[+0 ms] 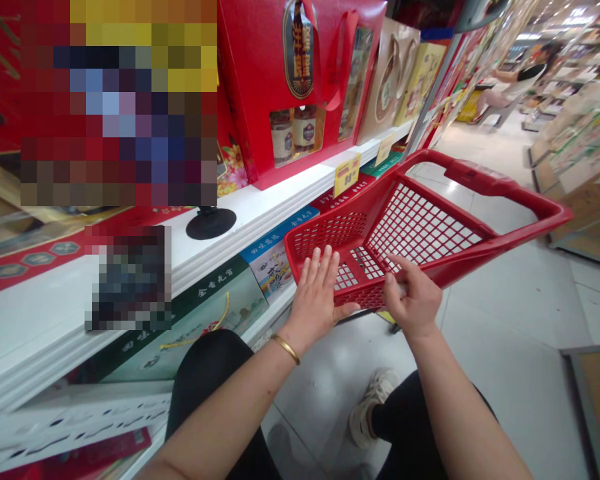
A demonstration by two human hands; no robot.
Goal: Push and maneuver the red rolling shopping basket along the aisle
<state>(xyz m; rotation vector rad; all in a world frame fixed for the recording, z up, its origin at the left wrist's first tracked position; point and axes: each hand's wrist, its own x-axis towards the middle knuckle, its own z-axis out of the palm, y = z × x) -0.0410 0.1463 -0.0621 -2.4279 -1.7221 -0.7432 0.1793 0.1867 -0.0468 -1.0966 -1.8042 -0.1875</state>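
A red plastic shopping basket [425, 220] with lattice walls and a long pull handle stands tilted on the floor before me; only its bare inside shows. My left hand [316, 290], with a gold bangle [286, 349] on the wrist, is open, its fingers straight and close together over the basket's near left end. Whether it touches the rim I cannot tell. At the basket's near side my right hand [414, 293] is closed, thumb and fingers curled inward. Something pale shows between them, too small to name.
On the left, a white shelf [260, 207] holds a red gift box [260, 93] with jars in its window. Boxes [230, 313] fill the level below. A round black stand [211, 223] sits on the shelf. Further off, a person [515, 80] sits in the aisle. Displays line the right.
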